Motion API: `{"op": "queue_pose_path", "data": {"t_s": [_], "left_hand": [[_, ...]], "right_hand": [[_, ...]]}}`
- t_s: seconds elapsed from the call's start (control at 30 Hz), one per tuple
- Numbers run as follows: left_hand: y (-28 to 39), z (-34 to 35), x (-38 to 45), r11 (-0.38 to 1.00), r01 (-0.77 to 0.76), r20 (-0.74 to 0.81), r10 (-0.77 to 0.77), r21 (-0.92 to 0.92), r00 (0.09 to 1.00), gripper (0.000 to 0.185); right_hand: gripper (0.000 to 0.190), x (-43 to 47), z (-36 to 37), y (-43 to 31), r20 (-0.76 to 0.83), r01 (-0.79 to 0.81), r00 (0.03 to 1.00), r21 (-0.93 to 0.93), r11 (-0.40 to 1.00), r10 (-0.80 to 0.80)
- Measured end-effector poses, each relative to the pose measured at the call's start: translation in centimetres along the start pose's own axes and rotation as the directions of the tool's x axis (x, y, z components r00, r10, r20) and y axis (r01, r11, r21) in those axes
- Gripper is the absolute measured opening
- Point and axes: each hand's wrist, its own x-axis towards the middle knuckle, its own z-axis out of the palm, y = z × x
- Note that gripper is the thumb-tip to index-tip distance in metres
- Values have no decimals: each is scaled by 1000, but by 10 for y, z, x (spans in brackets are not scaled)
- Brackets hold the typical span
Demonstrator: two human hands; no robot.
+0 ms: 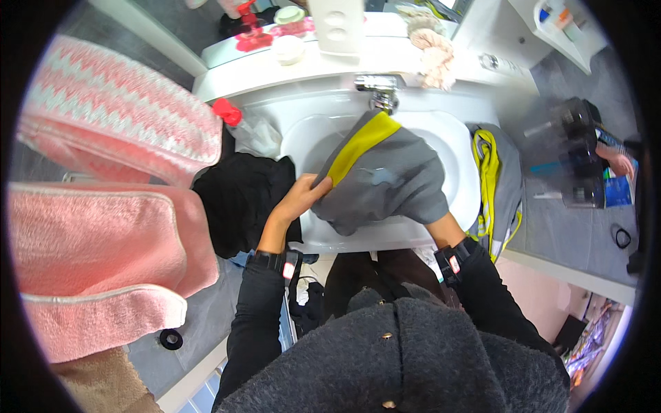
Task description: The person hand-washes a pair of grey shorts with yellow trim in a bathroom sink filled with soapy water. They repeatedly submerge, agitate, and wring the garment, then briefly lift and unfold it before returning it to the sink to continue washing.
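Note:
A grey garment with a bright yellow band hangs over a white washbasin, with a small pale blue patch on its upward side. My left hand pinches its edge at the lower end of the yellow band. On the other side, my right wrist goes in under the cloth. The fabric hides the fingers of that hand, so their grip cannot be seen. Right behind the garment stands a chrome faucet, its spout close to the band's upper end.
Left of the basin lie a bunched black cloth, a clear bottle with a red cap and pink towels. A grey and yellow garment rests at the basin's right. Beyond it are black containers. A scrunchie lies on the ledge.

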Motion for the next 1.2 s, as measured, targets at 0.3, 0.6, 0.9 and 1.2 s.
{"op": "queue_pose_path", "data": {"t_s": [0.3,0.6,0.9,1.2], "left_hand": [[72,156,39,865,-260,-228,383,430,895,16],[122,191,23,773,-289,-87,404,565,911,21],[94,195,30,795,-247,-79,345,554,935,37],[99,178,41,610,-378,139,403,696,905,25]], "right_hand": [[50,-4,37,4,-465,242,875,185,952,-132],[47,-9,42,11,-120,163,975,957,-241,184],[61,-12,55,16,-234,229,964,972,51,126],[54,-27,57,25,-305,19,952,-30,999,-27]]}}
